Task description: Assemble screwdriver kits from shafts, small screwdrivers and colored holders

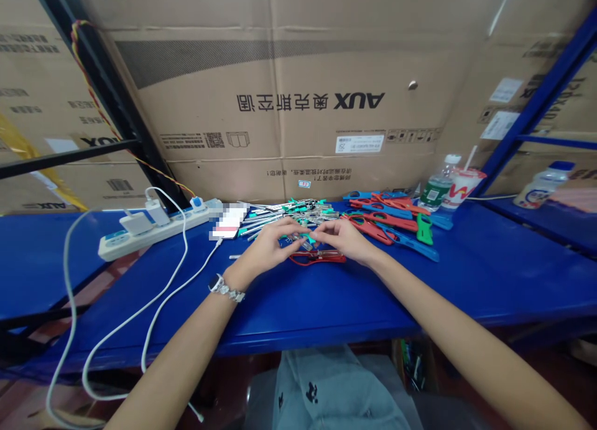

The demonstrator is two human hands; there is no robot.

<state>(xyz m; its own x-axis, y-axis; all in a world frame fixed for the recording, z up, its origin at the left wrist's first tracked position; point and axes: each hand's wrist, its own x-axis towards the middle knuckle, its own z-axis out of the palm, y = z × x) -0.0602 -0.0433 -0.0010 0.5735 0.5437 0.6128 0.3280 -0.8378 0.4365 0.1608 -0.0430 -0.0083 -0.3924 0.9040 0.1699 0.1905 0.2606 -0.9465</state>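
Over the blue table [298, 299], my left hand [265, 247] and my right hand [347, 240] are close together with fingers pinched. Between them is a small clear plastic part with a green end [305, 240]; my left fingers grip it, and my right fingertips are at its green end. Just below lies a red plastic housing half [321, 258], with something slim and clear on it. Behind my hands is a heap of thin metal rods with green and clear parts [280, 212]. To the right lie several red housings [373, 226] and blue housings [415, 245], shaped like long-nosed lighter shells.
A white power strip [153, 234] with chargers and cables stands left, beside a phone [231, 222]. A green-labelled bottle [436, 191], a cup with a straw [461, 187] and a blue-capped bottle [543, 186] stand right. Large cardboard [298, 132] walls the back.
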